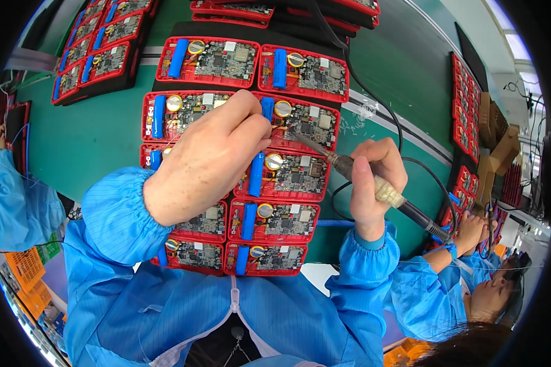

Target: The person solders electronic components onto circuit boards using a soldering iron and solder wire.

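Observation:
My left hand (211, 159) reaches over the middle rows of red casings, fingers pinched together at the blue cylindrical battery (267, 109) of one casing. Whatever is between those fingertips is too small or hidden to make out. In my right hand (376, 180) is a soldering iron (344, 164), its tip pointing left over the circuit board (312, 124) of that same casing. A round coin cell (282, 109) sits beside the battery. My left hand and sleeve partly cover the casings in the left column.
More red casings with boards stand in rows on black foam, with further stacks (107, 40) at the far left and trays (465, 104) at the right. A black cable (379, 101) crosses the green table (404, 55). Clear scraps (364, 113) lie nearby. Co-workers (431, 287) sit at both sides.

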The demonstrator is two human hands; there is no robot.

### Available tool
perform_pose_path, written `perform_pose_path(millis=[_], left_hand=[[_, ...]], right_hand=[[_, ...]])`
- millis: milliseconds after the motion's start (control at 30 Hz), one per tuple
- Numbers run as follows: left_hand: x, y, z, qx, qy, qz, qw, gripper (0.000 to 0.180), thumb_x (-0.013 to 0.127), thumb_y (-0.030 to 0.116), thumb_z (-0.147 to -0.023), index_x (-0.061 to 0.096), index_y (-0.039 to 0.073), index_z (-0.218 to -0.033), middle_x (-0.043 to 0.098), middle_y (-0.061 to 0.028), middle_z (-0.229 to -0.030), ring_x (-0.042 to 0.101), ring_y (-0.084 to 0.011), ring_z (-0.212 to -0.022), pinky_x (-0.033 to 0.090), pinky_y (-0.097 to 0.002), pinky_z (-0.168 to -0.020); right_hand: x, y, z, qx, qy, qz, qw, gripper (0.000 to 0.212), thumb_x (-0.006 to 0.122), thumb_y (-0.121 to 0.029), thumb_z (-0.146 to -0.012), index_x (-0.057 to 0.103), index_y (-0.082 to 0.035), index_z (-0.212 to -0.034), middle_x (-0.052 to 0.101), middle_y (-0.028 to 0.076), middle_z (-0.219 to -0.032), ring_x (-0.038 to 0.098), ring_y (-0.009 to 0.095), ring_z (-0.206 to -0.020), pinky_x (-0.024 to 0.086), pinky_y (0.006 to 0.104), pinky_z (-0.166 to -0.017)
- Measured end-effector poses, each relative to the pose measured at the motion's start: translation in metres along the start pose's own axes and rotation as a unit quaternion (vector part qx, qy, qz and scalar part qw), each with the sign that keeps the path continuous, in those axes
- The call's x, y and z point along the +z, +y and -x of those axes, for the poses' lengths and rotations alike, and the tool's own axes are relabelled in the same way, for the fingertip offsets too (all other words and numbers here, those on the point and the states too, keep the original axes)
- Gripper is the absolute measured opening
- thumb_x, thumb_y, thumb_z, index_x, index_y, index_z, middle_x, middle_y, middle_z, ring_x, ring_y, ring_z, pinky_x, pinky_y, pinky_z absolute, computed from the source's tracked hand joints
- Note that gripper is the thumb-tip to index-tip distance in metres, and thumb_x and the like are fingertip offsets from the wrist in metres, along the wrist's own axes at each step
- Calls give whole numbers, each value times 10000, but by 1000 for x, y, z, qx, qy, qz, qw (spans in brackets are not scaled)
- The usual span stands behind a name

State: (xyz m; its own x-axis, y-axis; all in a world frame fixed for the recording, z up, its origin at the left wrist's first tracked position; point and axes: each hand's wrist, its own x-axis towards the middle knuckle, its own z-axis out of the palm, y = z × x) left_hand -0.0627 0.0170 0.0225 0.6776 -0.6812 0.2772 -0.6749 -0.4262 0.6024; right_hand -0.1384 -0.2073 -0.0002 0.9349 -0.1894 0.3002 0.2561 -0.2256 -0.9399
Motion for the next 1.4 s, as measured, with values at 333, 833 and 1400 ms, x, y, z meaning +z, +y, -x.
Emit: perform_pose_path(millis=[333,833,1400], left_hand=[[3,-5,-5,-7,10,-2,1000,145,643,-47,-790,557,-4,-899,504,-129,-929,564,-293,-807,481,-359,-676],[6,-6,-5,-11,-3,-17,1000,148,646,-42,-785,554,-11,-896,510,-128,-923,568,-293,-795,485,-364,-666],[-28,-3,-23,20,92,-64,994,182,699,-64,-721,589,-4,-854,547,-115,-896,583,-259,-816,482,-314,-692]], right_hand=[[3,10,-4,-13,9,4,1000,94,592,15,-802,508,-13,-771,511,8,-628,411,48,-532,312,216,-472],[8,11,-5,1,10,15,1000,98,595,22,-792,515,-18,-751,511,3,-621,419,51,-524,317,214,-467],[-7,8,-20,-21,19,-34,999,110,574,-36,-871,479,-21,-816,519,15,-683,438,52,-566,333,211,-507]])
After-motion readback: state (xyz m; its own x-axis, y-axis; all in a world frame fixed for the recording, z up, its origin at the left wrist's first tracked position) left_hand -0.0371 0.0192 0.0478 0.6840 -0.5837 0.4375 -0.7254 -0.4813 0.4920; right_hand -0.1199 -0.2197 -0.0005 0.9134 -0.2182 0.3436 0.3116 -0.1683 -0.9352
